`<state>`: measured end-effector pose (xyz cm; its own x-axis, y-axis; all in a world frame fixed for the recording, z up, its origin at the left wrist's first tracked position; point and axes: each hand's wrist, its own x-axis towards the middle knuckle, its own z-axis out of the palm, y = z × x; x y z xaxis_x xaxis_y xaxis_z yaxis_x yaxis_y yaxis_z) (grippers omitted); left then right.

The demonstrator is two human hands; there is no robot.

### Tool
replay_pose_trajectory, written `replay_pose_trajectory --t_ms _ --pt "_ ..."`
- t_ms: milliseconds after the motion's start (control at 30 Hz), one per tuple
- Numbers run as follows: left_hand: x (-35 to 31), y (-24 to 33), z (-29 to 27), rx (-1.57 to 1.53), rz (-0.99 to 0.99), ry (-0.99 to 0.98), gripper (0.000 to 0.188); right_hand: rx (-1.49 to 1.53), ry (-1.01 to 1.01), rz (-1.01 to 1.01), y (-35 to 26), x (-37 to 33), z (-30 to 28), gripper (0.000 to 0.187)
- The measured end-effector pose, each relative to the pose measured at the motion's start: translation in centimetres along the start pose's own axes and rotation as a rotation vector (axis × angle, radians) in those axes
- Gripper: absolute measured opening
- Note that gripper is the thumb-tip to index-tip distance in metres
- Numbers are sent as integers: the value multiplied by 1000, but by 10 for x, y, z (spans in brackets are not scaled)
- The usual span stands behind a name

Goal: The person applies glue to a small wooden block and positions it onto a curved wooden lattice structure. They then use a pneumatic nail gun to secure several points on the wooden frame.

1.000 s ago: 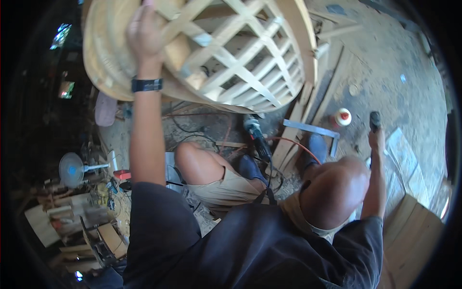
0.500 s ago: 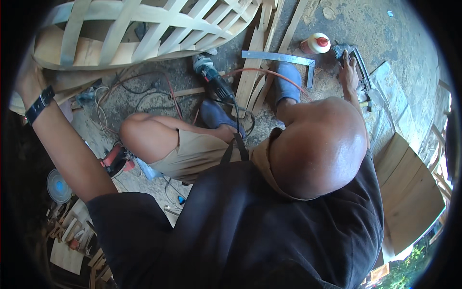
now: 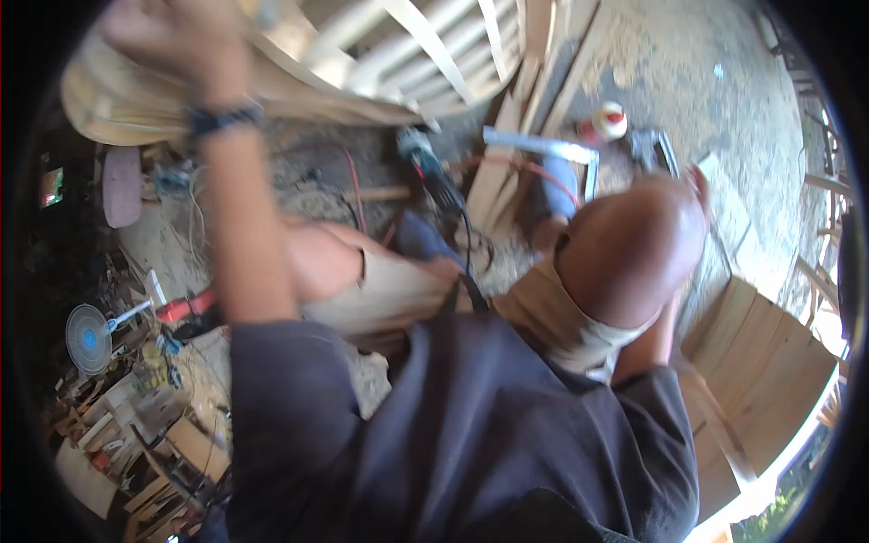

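Note:
My left hand, smeared by motion, is raised over the near left end of a curved, pale wooden lattice frame. Whether its fingers touch the wood cannot be made out. Most of my right hand is hidden behind my right knee; only a blurred bit shows beside it. Just beyond that knee a dark pneumatic nailer lies on the floor, apart from the visible part of the hand. To its left are a white glue bottle with a red cap and a metal try square.
An angle grinder with its cord lies between my feet and the lattice frame. Long wooden strips and a red hose cross the floor. Wide boards stand at my right. A fan and wood scraps are at my left.
My left hand has moved right and up from the frame's left end. My right hand has left the nailer and drawn back behind the knee. The whole view has shifted.

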<state>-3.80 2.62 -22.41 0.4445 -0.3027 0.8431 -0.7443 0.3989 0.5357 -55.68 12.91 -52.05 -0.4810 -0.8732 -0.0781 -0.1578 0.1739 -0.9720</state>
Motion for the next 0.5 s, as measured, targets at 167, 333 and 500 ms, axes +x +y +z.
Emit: replay_pose_trajectory --t_ms 167,333,500 --pt "-223 -29 -52 40 -332 -48 49 280 338 -449 -183 -2 -66 32" --pt "-439 -113 -88 664 -1046 -781 96 461 -1 -657 -274 -23 -3 31" --pt "-461 -108 -81 843 -1069 -972 107 492 -303 -583 -270 -65 76 33"
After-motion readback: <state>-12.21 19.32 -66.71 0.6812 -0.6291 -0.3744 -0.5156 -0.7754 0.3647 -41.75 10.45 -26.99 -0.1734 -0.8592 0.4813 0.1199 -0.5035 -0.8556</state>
